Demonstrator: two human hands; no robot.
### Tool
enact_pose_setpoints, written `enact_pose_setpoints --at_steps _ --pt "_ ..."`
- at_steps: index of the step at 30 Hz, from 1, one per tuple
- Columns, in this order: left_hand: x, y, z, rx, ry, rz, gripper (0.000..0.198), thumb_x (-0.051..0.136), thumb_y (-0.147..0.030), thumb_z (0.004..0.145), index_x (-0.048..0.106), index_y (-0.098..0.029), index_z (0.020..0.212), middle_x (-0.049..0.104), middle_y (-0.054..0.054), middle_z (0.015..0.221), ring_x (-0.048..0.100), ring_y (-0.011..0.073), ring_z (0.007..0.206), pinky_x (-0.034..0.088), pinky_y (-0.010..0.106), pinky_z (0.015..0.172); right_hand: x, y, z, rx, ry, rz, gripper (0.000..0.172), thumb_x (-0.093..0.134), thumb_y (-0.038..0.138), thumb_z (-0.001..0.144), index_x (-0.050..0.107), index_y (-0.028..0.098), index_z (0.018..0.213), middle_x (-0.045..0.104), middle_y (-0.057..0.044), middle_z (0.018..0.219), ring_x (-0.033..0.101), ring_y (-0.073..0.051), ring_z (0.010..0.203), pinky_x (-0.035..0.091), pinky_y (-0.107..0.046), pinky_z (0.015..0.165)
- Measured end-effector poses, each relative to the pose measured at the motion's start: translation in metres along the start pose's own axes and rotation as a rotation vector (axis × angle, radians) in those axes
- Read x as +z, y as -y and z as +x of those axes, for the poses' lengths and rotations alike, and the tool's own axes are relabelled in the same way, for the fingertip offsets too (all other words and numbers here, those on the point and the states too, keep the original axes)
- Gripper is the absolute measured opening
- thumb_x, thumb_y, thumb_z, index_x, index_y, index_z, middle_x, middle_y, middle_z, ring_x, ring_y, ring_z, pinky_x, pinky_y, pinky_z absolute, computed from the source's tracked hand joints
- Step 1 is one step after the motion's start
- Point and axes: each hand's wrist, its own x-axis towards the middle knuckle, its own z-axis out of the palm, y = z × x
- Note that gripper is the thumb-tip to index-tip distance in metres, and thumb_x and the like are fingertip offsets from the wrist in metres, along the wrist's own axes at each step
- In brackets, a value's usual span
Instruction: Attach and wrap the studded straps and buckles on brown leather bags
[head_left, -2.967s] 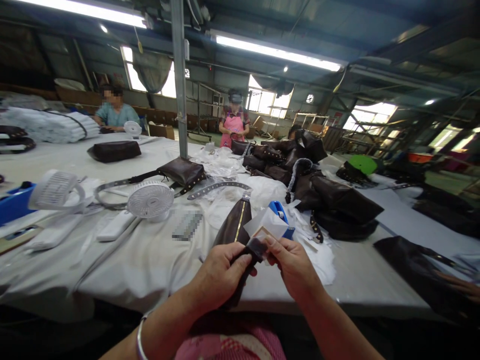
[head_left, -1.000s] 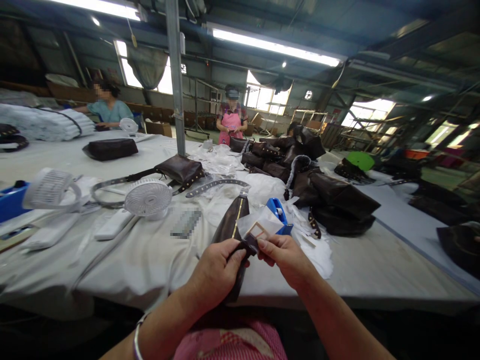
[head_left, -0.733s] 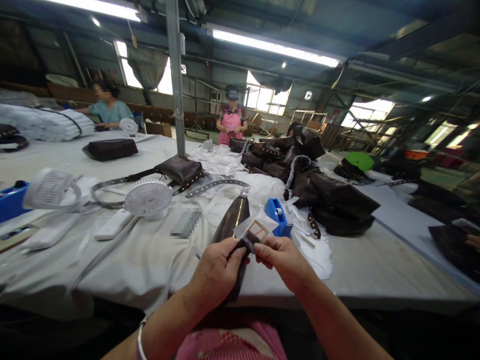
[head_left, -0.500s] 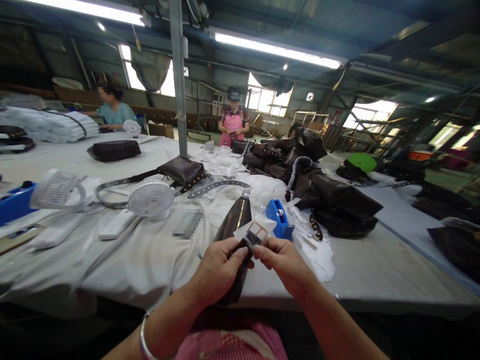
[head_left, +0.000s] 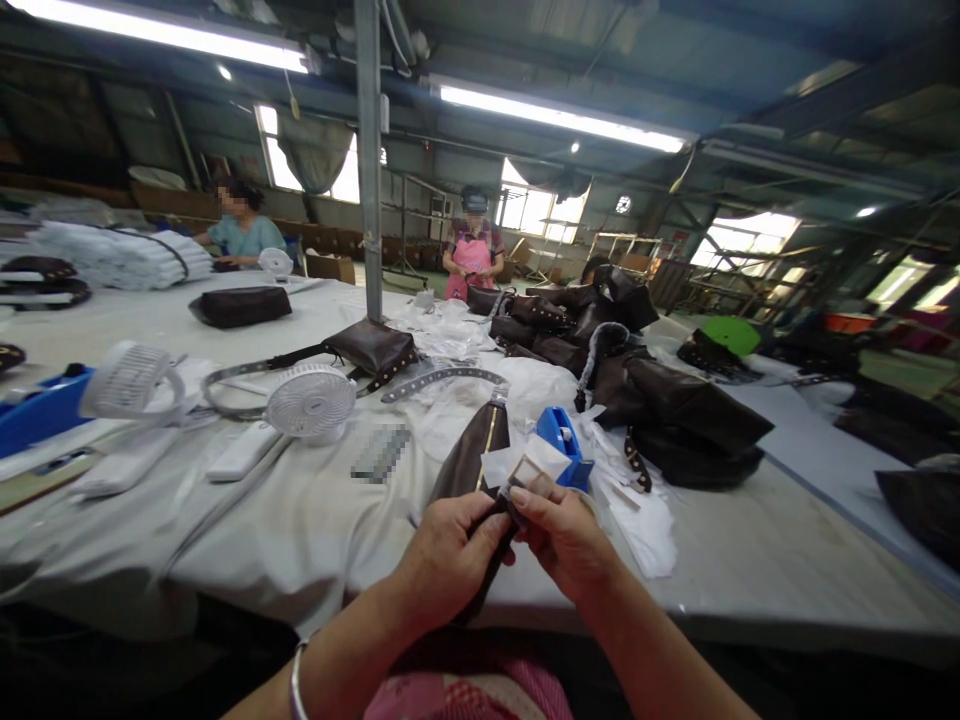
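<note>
A dark brown leather bag with a gold zipper lies at the table's front edge, partly under my hands. My left hand is closed on the bag's dark strap, near its end. There, a square buckle sits against a piece of thin white wrapping. The thumb and fingers of my right hand pinch the buckle end, right beside the left fingertips. Just behind stands a blue tape dispenser. My fingers hide part of the strap end.
Dark studded bags are heaped at the right, beside crumpled white paper. White fans and another blue dispenser stand at the left. A metal post rises beyond. Two co-workers are at the far side, one in a pink apron.
My right hand has turned and its thumb now lies over the buckle end. More of the white wrapping shows spread above the fingers. The whole view has shifted slightly.
</note>
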Motion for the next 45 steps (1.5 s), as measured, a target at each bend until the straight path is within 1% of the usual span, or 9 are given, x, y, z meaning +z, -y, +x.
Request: enact_pose_setpoints --at_steps 2,5,10,16,26,30,35,41,45 --pt "-0.001 0.0 0.0 -0.003 0.016 0.01 0.027 0.046 -0.03 0.095 0.064 -0.017 0.079 0.066 0.0 0.069 0.058 0.012 0.064 0.042 0.021 0.063 0.002 -0.002 0.0 -0.027 -0.018 0.016 0.032 0.08 0.025 0.072 0.052 0.018 0.058 0.053 0.004 0.056 0.046 -0.01 0.053 0.034 -0.024 0.048" --pt "-0.002 -0.001 0.0 -0.012 0.029 0.014 0.029 0.046 -0.031 0.095 0.062 -0.017 0.075 0.066 0.0 0.067 0.057 0.0121 0.062 0.042 0.022 0.062 0.011 -0.004 -0.001 -0.066 -0.085 0.079 0.024 0.081 0.023 0.07 0.059 0.018 0.064 0.055 0.004 0.059 0.047 -0.009 0.053 0.036 -0.022 0.048" --pt "-0.002 -0.005 -0.001 -0.029 0.037 0.009 0.032 0.046 -0.032 0.094 0.061 -0.018 0.069 0.064 0.0 0.064 0.055 0.0119 0.059 0.041 0.021 0.059 0.026 -0.007 -0.005 -0.086 -0.168 0.171 0.018 0.083 0.023 0.066 0.068 0.018 0.075 0.065 0.002 0.069 0.057 -0.012 0.062 0.045 -0.023 0.054" --pt "0.003 -0.001 -0.003 -0.054 0.034 -0.048 0.031 0.046 -0.033 0.094 0.06 -0.018 0.071 0.065 0.0 0.066 0.055 0.0122 0.059 0.041 0.021 0.058 0.028 -0.014 -0.006 -0.062 -0.258 0.182 0.02 0.084 0.027 0.065 0.067 0.02 0.073 0.063 0.004 0.063 0.054 -0.011 0.053 0.044 -0.024 0.05" --pt "0.002 0.005 0.001 -0.064 -0.043 -0.039 0.036 0.049 -0.039 0.092 0.062 -0.016 0.068 0.065 0.0 0.063 0.057 0.0126 0.058 0.04 0.022 0.055 0.017 -0.013 -0.005 -0.016 -0.056 0.032 0.023 0.082 0.03 0.071 0.069 0.018 0.085 0.066 0.002 0.073 0.055 -0.011 0.058 0.043 -0.024 0.054" --pt "0.001 0.004 0.003 -0.091 -0.089 -0.011 0.032 0.053 -0.039 0.09 0.066 -0.016 0.071 0.068 0.001 0.065 0.06 0.0138 0.06 0.04 0.022 0.056 0.006 -0.017 -0.004 -0.018 -0.075 -0.06 0.025 0.082 0.032 0.071 0.07 0.017 0.088 0.068 -0.001 0.078 0.056 -0.013 0.066 0.043 -0.026 0.059" --pt "0.003 0.006 0.004 -0.143 -0.16 0.003 0.028 0.057 -0.038 0.087 0.066 -0.016 0.072 0.069 0.001 0.064 0.059 0.0138 0.057 0.039 0.022 0.052 0.002 -0.019 -0.002 -0.042 -0.128 -0.16 0.023 0.081 0.034 0.071 0.068 0.017 0.08 0.065 0.0 0.072 0.055 -0.014 0.067 0.043 -0.027 0.061" --pt "-0.011 0.005 0.006 -0.014 -0.091 0.123 0.024 0.058 -0.035 0.086 0.066 -0.016 0.073 0.067 0.001 0.068 0.058 0.014 0.063 0.04 0.023 0.057 0.009 -0.012 -0.004 -0.046 -0.039 -0.054 0.027 0.079 0.033 0.075 0.073 0.019 0.097 0.072 -0.004 0.091 0.063 -0.019 0.086 0.047 -0.032 0.085" --pt "-0.023 0.0 0.0 -0.055 -0.015 0.044 0.022 0.058 -0.036 0.086 0.066 -0.016 0.089 0.069 0.002 0.079 0.06 0.0147 0.068 0.044 0.023 0.06 0.01 -0.008 -0.001 -0.043 -0.053 -0.012 0.026 0.077 0.035 0.077 0.074 0.019 0.096 0.073 -0.005 0.092 0.065 -0.02 0.086 0.048 -0.034 0.085"
